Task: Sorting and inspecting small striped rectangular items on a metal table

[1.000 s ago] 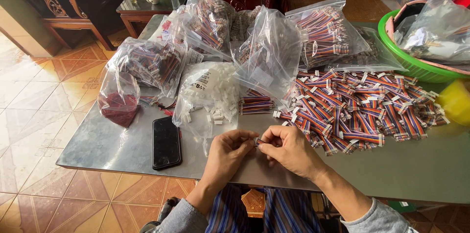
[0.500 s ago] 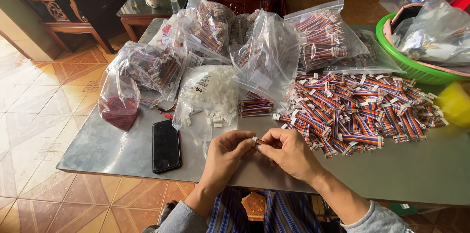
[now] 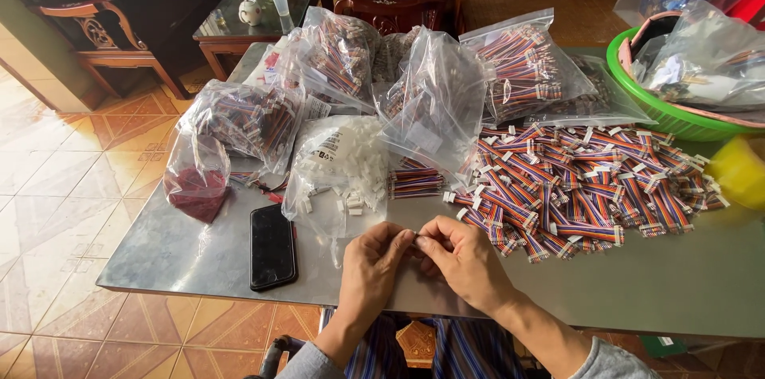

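Left hand (image 3: 372,261) and right hand (image 3: 460,258) meet over tabletop (image 3: 183,247), fingers pinching small ribbon-cable piece (image 3: 415,237) between them; loose cable pile (image 3: 578,184) within right's reach.

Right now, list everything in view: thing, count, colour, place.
Table: one, grey metal, under everything.
Loose cable bundles: a large pile, multicoloured with white plugs, right of centre.
Tied bundle: one, multicoloured, centre.
Clear bags of cables: several, along the far side.
Bag of white connectors: one, clear, left of centre, a few spilled beside it.
Bag of red pieces: one, clear, far left.
Phone: one, black, near left edge.
Basket: one, green, top right, holding bags.
Yellow object: one, right edge.
Side table: one, glass-topped, behind.
Left hand and right hand: together at the near edge, pinching a small piece between the fingertips.
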